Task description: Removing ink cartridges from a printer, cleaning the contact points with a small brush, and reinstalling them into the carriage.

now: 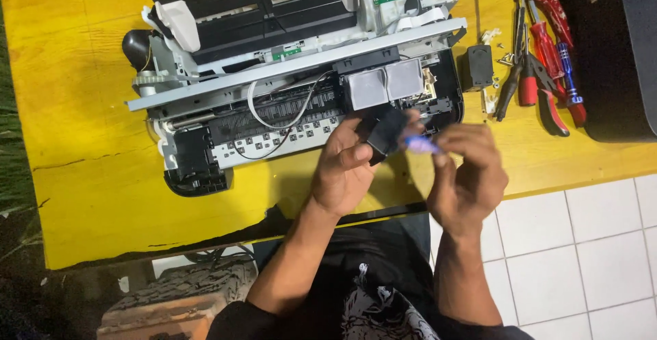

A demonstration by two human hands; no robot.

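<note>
A dismantled printer (274, 66) lies on a yellow table (89, 176), its cover off and its black and white insides showing. My left hand (345, 169) grips a small black ink cartridge (384, 131) just in front of the printer's near right corner. My right hand (469, 172) pinches a small blue-violet piece (421, 145) at the cartridge's right side. Both hands hover above the table's front edge.
Red-handled pliers (530, 83), screwdrivers (561, 66) and a brush lie at the table's right. A small black block (477, 66) and loose screws sit beside the printer. A dark device (616, 53) stands at the far right. White floor tiles (582, 258) lie below.
</note>
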